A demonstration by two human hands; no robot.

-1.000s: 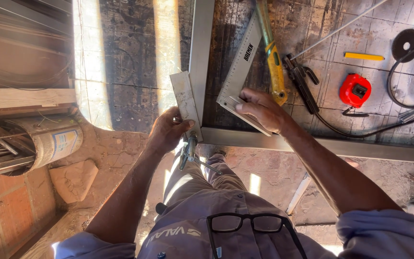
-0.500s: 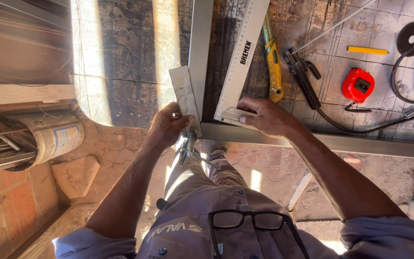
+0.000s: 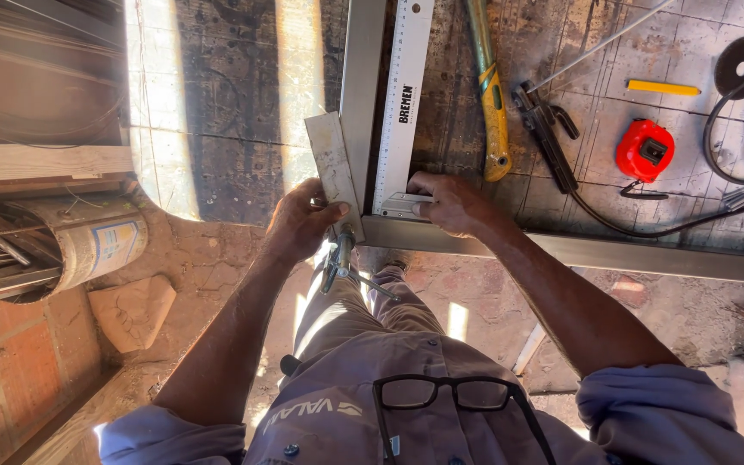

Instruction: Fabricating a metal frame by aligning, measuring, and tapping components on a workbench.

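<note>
A metal framing square [image 3: 402, 103] lies flat on a worn steel workbench [image 3: 226, 103], its long ruled blade running up the inner side of an upright grey metal bar [image 3: 362, 77]. The square's short foot sits in the corner where that bar meets a second grey bar [image 3: 613, 256] running along the bench's near edge. The right hand [image 3: 449, 202] presses down on the foot of the square, fingers curled over it. The left hand [image 3: 299, 222] is wrapped around a small flat metal plate [image 3: 333, 164] set against the outer side of the upright bar, thumb on the plate's face; a clamp [image 3: 340, 258] hangs just below it. Further right on the bench lie a yellow-handled tool [image 3: 494, 120], a dark electrode holder [image 3: 544, 129] with its black cable [image 3: 647, 231], a red tape measure [image 3: 644, 149], a yellow marker [image 3: 663, 87] and a black cutting disc [image 3: 740, 65]. Black-framed glasses [image 3: 458, 394] hang on the person's shirt
</note>
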